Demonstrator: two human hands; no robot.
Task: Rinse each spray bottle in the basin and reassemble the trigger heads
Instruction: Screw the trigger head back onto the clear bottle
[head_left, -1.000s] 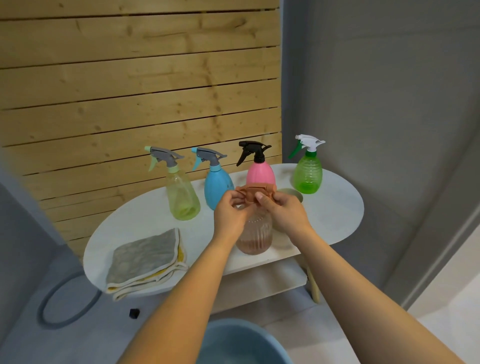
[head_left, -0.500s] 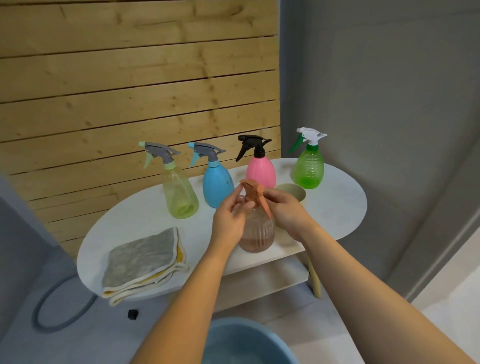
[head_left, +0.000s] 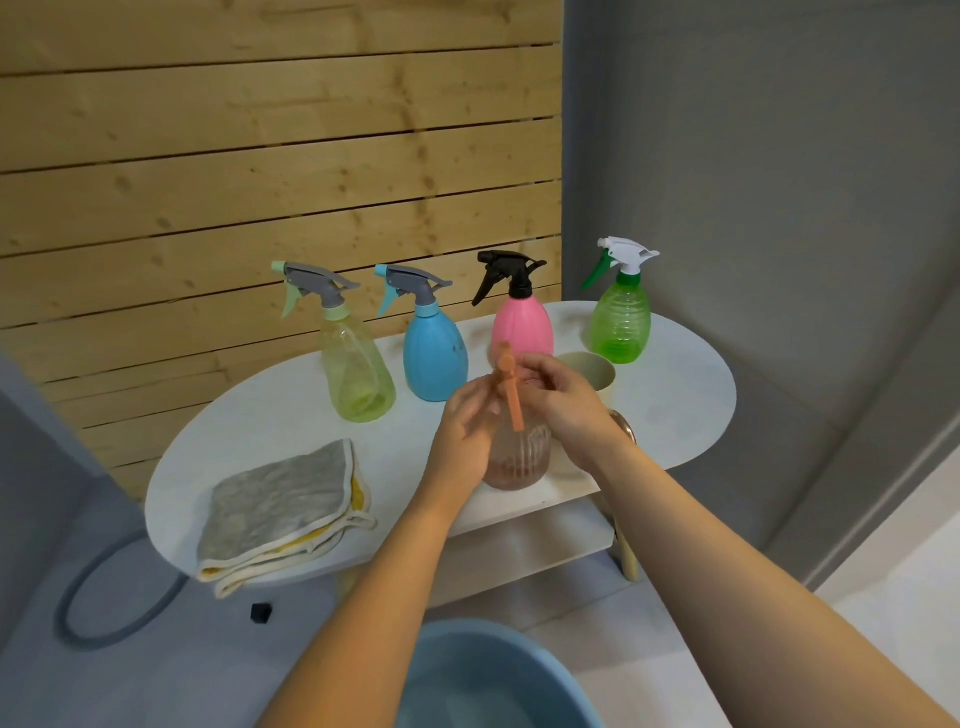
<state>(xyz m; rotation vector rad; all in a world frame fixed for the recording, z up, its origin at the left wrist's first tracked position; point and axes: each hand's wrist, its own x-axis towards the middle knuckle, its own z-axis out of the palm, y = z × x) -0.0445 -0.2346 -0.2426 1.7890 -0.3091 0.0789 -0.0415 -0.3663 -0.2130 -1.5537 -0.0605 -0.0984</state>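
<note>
A ribbed brownish clear bottle (head_left: 517, 457) stands at the front edge of the white oval table (head_left: 270, 415). Its orange trigger head (head_left: 508, 387) sits on the neck, lever toward me. My left hand (head_left: 467, 421) grips the bottle's neck from the left. My right hand (head_left: 563, 400) pinches the trigger head from the right. Behind them stand a yellow-green bottle (head_left: 356, 369), a blue bottle (head_left: 434, 353), a pink bottle (head_left: 522, 322) and a green bottle (head_left: 621, 322), each with a trigger head on. The blue basin (head_left: 493, 680) sits on the floor below.
A folded grey and yellow cloth (head_left: 280, 512) lies on the table's left front. A beige cup (head_left: 589, 371) stands behind my right hand. A grey hose (head_left: 111, 597) loops on the floor at left, near a small black cap (head_left: 261, 612). A lower shelf (head_left: 545, 545) runs under the table.
The orange trigger head has turned on the neck, from lying crosswise to pointing its lever toward me. Both hands have stayed at the bottle's neck.
</note>
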